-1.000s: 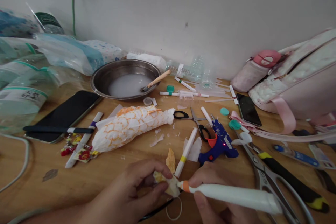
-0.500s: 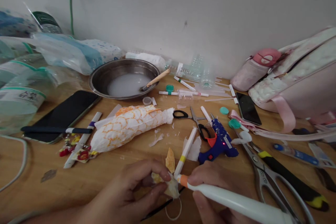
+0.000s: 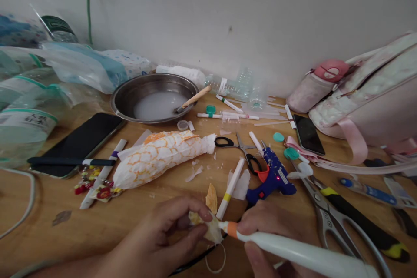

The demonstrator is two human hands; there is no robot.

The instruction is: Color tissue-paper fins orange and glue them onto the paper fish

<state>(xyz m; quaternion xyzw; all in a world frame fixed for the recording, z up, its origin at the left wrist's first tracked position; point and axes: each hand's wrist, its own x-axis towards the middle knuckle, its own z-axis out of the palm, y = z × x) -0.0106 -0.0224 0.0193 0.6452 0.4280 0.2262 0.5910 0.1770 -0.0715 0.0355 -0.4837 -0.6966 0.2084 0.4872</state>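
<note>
My left hand point(image 3: 177, 232) pinches a small pale, yellowish translucent piece point(image 3: 213, 229) between thumb and fingers, near the table's front. My right hand point(image 3: 265, 230) grips a white marker point(image 3: 293, 247) with an orange band, its tip at the right edge of that piece. Just beyond lies an orange fin-shaped piece point(image 3: 211, 198), beside a white marker with a yellow band point(image 3: 230, 189). A white paper fish point(image 3: 163, 156) with orange scale lines rests farther back on the left. A thin loop point(image 3: 215, 265) hangs below the held piece.
A blue glue gun point(image 3: 273, 176) with a lit red light lies beyond my right hand. Black-handled scissors point(image 3: 241, 143) and large metal shears point(image 3: 321, 208) lie nearby. A metal basin point(image 3: 122, 106) of cloudy liquid holds a brush. Phones point(image 3: 78, 139), plastic bottles point(image 3: 26, 126) and a bag point(image 3: 374, 104) surround the work area.
My right hand and the orange-banded marker have shifted slightly to the right. My left hand keeps its pinch on the pale piece almost unmoved.
</note>
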